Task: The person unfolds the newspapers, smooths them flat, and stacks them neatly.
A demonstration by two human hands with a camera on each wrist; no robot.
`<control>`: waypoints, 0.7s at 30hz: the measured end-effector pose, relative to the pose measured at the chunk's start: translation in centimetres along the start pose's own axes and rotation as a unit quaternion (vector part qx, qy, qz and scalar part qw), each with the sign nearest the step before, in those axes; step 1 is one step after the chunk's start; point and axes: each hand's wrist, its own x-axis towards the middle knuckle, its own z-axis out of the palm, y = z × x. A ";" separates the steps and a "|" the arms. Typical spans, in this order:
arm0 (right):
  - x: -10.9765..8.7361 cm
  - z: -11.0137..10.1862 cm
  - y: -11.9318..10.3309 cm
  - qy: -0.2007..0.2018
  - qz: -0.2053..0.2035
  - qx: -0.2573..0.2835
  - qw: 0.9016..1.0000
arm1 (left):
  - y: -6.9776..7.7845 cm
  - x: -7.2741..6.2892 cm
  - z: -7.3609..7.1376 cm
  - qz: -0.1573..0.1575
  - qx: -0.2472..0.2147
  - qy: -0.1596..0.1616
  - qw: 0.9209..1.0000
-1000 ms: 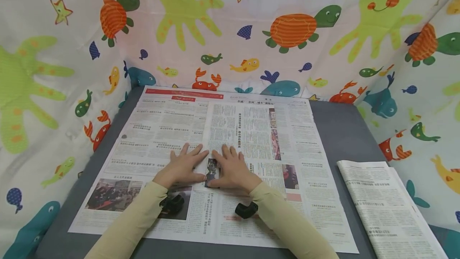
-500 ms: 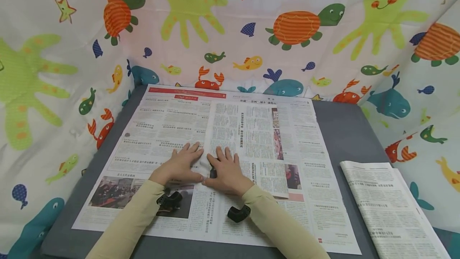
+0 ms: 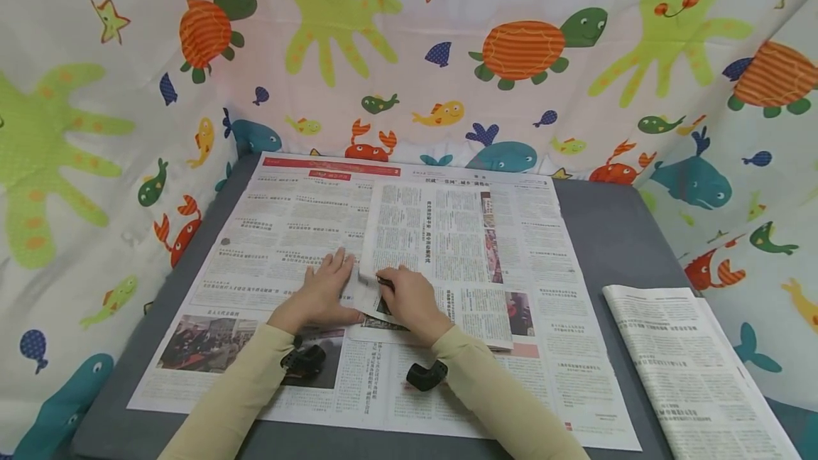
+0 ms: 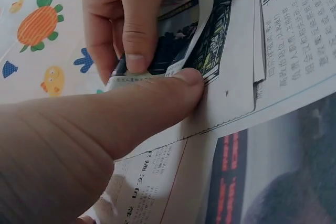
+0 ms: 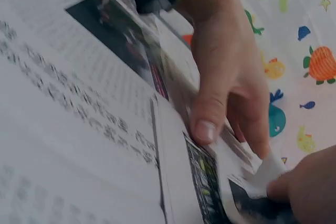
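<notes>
A smaller folded newspaper (image 3: 460, 233) lies on a large spread newspaper sheet (image 3: 236, 282). My right hand (image 3: 412, 304) pinches its left edge between thumb and fingers and curls it up and over, showing a dark printed picture beneath. In the left wrist view the right hand (image 4: 131, 19) appears at the top, with the lifted page (image 4: 207, 9) bending beside it. My left hand (image 3: 322, 293) lies with fingers spread on the large sheet, its straight thumb (image 4: 152, 108) on the paper by the raised edge. The right wrist view shows that left hand (image 5: 226, 72) next to the fold.
Under the sheets is a dark grey table (image 3: 594, 233). Another folded newspaper stack (image 3: 684, 368) lies at its right side. A curtain (image 3: 409, 41) printed with sea animals hangs behind and along both sides. Each wrist wears a black camera (image 3: 427, 376).
The right hand has gone from lying flat with fingers spread to gripping the folded newspaper's left edge and lifting it. The left hand stays nearly in place.
</notes>
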 end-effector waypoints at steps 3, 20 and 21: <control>0.1 -0.2 0.2 0.025 0.015 0.008 1.000 | 0.0 0.0 0.2 -0.005 -0.002 0.005 1.000; 1.0 -9.4 3.9 0.138 0.191 0.382 0.894 | 0.4 -0.3 -0.1 0.011 -0.002 0.004 1.000; 0.9 -10.3 4.4 0.147 0.204 0.400 0.881 | 0.4 -0.3 -0.2 0.015 -0.001 0.001 1.000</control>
